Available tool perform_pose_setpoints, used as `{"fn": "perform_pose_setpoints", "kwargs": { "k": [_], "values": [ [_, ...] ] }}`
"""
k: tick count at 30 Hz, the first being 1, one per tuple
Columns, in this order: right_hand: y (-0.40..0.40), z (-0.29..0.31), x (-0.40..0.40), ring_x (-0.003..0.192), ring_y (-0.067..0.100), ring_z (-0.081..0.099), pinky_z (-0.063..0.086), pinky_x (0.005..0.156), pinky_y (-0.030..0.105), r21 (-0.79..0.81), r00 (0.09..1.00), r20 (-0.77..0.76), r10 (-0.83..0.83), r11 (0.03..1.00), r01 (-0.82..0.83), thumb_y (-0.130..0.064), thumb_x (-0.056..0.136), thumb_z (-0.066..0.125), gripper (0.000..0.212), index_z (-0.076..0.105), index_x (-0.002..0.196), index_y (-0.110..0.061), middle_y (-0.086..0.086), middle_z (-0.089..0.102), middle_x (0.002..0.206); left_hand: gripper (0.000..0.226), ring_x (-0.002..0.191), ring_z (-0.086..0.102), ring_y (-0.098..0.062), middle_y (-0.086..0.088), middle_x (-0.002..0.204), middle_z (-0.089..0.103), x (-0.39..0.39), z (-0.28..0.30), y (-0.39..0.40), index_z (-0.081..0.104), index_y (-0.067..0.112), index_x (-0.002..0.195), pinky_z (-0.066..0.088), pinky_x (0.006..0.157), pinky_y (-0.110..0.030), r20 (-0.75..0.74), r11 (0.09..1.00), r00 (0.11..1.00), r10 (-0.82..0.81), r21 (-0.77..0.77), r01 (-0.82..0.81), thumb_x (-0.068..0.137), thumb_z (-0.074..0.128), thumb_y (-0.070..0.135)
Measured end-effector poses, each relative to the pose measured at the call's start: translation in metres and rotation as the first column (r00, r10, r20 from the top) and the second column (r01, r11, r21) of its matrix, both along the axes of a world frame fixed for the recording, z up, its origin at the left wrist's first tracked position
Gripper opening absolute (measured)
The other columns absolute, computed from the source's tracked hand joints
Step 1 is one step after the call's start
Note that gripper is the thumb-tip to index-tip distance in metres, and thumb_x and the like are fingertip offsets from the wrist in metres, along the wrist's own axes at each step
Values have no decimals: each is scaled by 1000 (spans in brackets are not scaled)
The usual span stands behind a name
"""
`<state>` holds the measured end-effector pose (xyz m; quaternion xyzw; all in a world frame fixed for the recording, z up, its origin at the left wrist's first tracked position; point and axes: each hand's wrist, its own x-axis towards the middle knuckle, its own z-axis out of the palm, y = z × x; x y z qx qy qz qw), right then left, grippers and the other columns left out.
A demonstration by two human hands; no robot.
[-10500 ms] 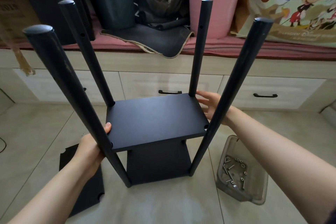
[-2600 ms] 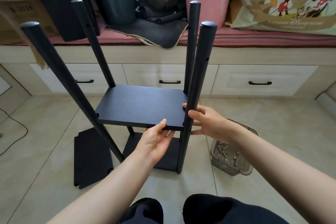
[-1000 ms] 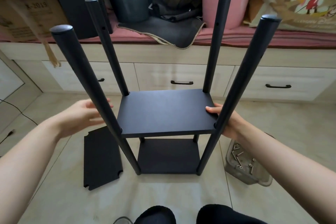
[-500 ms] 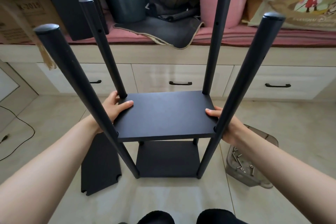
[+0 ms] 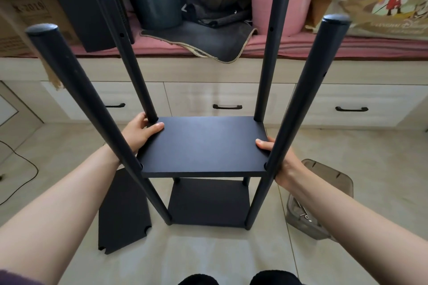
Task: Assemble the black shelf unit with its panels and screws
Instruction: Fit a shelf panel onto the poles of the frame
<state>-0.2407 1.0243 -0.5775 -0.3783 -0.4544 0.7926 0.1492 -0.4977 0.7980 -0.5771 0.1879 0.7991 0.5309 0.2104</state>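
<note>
Two panels fitted between four posts: bottom panel on the floor, middle panel above. Left hand and right hand gripping middle panel's side edges, thumbs on top. Spare panel lying left, unfitted. Bin at right holding screws.

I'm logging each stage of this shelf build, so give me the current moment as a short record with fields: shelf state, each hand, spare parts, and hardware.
shelf unit: four black posts upright, bottom panel on the floor, middle panel between the posts
left hand: grips the middle panel's left edge near the far-left post, thumb on top
right hand: grips the panel's right edge by the near-right post
spare panel: flat on the floor, left of the unit
screw box: clear, on the floor to the right, a few screws visible inside
</note>
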Motion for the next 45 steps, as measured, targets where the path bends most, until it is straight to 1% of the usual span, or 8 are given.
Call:
{"fn": "perform_pose_setpoints", "kwargs": {
  "k": [5,10,13,17,22,28,34,45],
  "values": [
    [-1,-1,-1,107,36,66,54,85,41,5,1000,4,-21,1000,21,-6,89,66,40,59,128,-2,19,67,123,36,116,64,-14,8,129,67,-2,4,-15,60,32,131,49,94,-37,339,993,937,-82,109,48,98,58,47],
    [-6,1,1,103,37,65,49,80,40,12,999,22,-44,999,44,-7,90,66,34,62,124,-4,18,69,116,38,116,61,-11,12,125,66,7,11,-42,59,27,131,50,88,-36,355,970,934,38,213,-120,98,54,47],
    [-11,1,2,95,35,63,45,74,38,10,997,30,-69,998,68,-8,91,65,26,64,116,-2,18,68,108,22,104,65,-19,-3,115,68,29,10,-54,58,14,122,52,90,-40,201,905,919,339,197,-377,107,45,22],
    [-18,1,1,82,30,59,43,64,32,-1,995,29,-99,995,100,-6,93,60,23,64,115,0,13,64,95,13,93,58,-26,-1,98,60,81,5,-65,54,17,108,46,81,-39,-282,830,783,555,136,-540,97,51,11],
    [-25,6,0,53,17,68,47,42,22,-64,995,17,-102,993,103,-4,96,54,12,64,102,-8,2,72,70,34,86,50,-11,4,97,52,161,9,-45,55,25,102,43,78,-18,-531,976,819,220,125,-181,83,61,-3],
    [-34,5,9,53,17,58,42,38,22,-90,999,-33,-9,996,6,0,95,50,32,54,124,-12,4,63,70,63,148,26,-15,4,148,47,212,8,11,51,12,142,19,122,-28,-694,926,618,-370,-218,309,84,74,25],
    [-33,1,18,68,22,72,58,57,34,-203,984,-178,18,978,-55,3,90,55,34,54,119,-16,8,72,78,104,152,-16,-5,14,166,8,224,-15,57,14,27,160,-13,124,-36,-673,861,538,-508,-421,286,80,74,56],
    [-24,-4,20,82,25,74,60,67,32,-171,968,-236,90,976,-133,2,93,52,17,68,99,1,17,73,92,82,153,18,-12,5,158,41,208,-24,61,40,15,153,3,126,-42,-744,860,433,-509,-413,300,84,77,40]
  ]
}}
